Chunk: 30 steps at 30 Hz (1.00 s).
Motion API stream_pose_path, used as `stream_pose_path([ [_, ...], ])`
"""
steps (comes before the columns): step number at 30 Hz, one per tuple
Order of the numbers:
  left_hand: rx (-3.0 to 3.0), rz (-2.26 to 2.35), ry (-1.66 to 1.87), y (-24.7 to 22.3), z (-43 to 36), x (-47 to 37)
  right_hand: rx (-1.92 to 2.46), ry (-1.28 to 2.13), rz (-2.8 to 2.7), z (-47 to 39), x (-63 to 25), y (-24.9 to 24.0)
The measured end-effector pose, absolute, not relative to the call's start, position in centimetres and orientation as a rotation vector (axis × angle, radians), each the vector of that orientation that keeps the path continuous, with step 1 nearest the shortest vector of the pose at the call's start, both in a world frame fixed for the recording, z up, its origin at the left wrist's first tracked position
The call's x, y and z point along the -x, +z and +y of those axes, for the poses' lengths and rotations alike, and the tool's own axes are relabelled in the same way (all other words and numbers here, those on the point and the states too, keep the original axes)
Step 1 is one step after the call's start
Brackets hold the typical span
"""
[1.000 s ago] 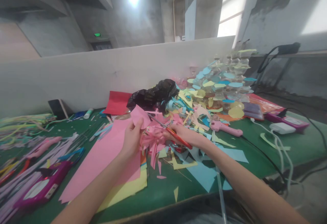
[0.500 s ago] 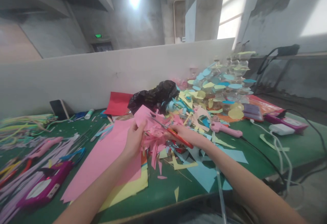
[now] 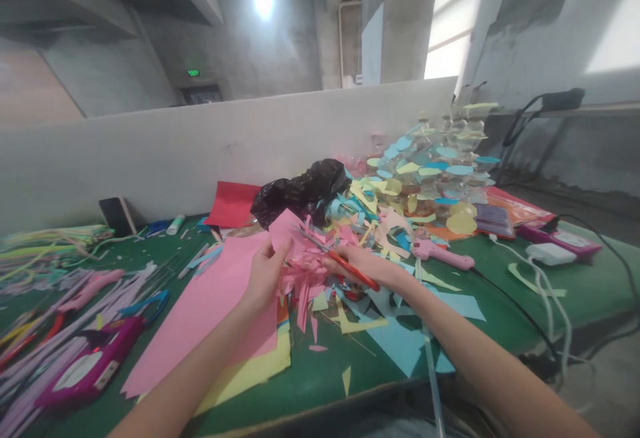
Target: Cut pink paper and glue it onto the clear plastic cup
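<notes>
My left hand (image 3: 267, 271) pinches a small piece of pink paper (image 3: 286, 230) between thumb and fingers, above a heap of pink scraps (image 3: 305, 285). My right hand (image 3: 357, 266) is closed round the scissors (image 3: 345, 266), which have red-orange handles. Their blades point left and lie against the right edge of the pink piece; how far apart they are is hard to see. Under my left wrist lie large pink sheets (image 3: 200, 318), with yellow paper (image 3: 250, 371) below them.
A black plastic bag (image 3: 300, 191) lies behind the scraps. To the right stand stacked clear bottles with paper discs (image 3: 445, 165), a pink glue gun (image 3: 443, 253) and cables. At left are a purple device (image 3: 93, 361), pipe cleaners (image 3: 55, 241) and a phone (image 3: 118, 217).
My left hand and the pink piece have shifted slightly to the right and down, closer to the scissors. My right hand stays nearly where it was.
</notes>
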<state>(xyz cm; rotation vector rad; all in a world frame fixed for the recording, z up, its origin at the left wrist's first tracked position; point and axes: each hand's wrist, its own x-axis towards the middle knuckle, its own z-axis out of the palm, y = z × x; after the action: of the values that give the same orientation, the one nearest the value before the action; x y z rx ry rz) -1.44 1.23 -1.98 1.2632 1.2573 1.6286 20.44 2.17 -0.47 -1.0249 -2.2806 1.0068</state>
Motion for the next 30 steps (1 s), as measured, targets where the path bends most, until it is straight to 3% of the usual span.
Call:
stream_pose_path([
  [13,-1.064,1.110,1.513,-0.2,-0.2,0.3,1.092,1.026,-2.195,2.4,-20.2,-0.7],
  [30,-1.008,0.984,1.643,-0.1,0.1,0.0,1.144,0.975,-2.179,1.9,-20.0,-0.2],
])
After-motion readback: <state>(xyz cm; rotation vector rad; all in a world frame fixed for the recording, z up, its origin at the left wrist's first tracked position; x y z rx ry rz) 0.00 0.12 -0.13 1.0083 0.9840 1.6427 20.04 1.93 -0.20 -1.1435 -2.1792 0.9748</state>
